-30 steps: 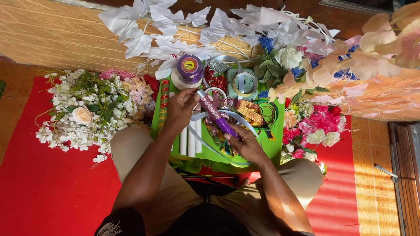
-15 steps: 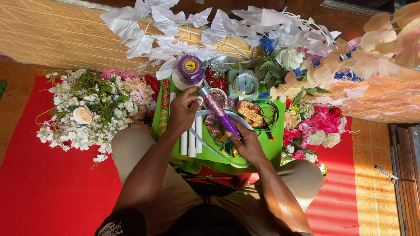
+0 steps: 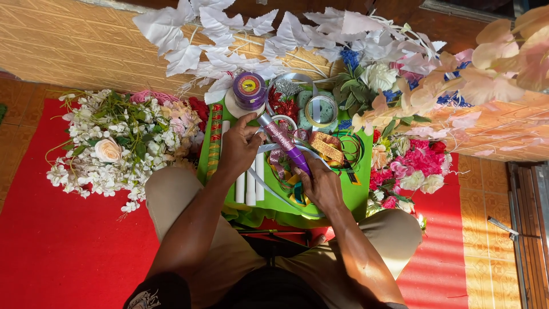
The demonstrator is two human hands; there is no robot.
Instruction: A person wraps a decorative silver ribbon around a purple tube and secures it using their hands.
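Purple stick (image 3: 284, 143) tilted over green tray (image 3: 360, 189) | left hand (image 3: 240, 150) pinching its far end | right hand (image 3: 320, 184) closed around its near end | white flowers (image 3: 108, 151) left

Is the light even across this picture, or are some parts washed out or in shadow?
Head view: uneven light. Hard sun bleaches the white paper leaves and streaks the red mat; the lap lies in deep shadow. The left hand and right hand on the purple stick look sharp, without motion blur.
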